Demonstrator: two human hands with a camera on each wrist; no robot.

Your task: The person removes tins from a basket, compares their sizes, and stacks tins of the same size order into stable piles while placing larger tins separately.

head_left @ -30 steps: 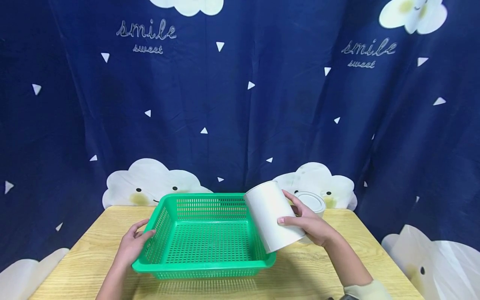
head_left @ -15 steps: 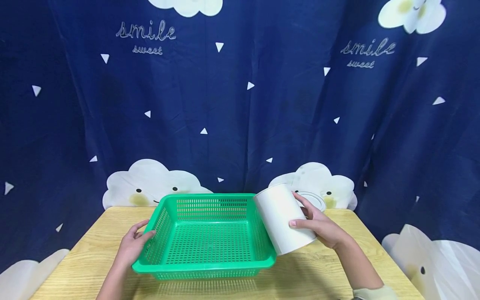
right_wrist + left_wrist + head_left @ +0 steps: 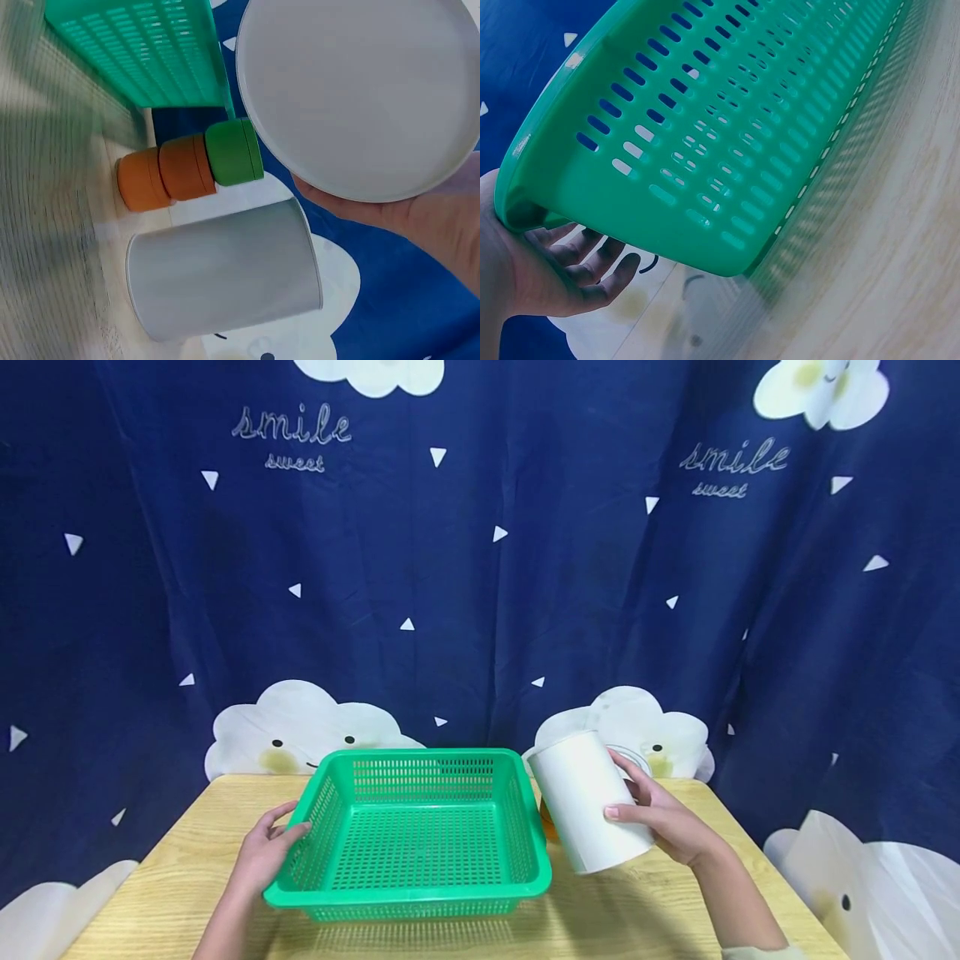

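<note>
My right hand (image 3: 667,827) grips a plain white cylindrical canister (image 3: 588,802), tilted above the table beside the basket's right end. Its round end (image 3: 360,97) fills the upper right of the right wrist view. On the left, my left hand (image 3: 262,852) holds the rim of a green slotted plastic basket (image 3: 408,892), thumb over the edge and fingers (image 3: 604,266) below it on the outside. Nothing lies inside the basket. A second white canister (image 3: 225,270) stands behind the held one, mostly hidden in the head view.
Beside the standing canister is a stack of small round containers: orange (image 3: 142,180), brown-orange (image 3: 187,166) and green (image 3: 234,152). A light wooden table (image 3: 180,877) carries everything, and a dark blue curtain (image 3: 465,568) with cloud prints hangs behind it.
My right hand has moved right with the tilted canister, away from the basket's right rim. An orange container now shows between them. The left hand and basket stay put.
</note>
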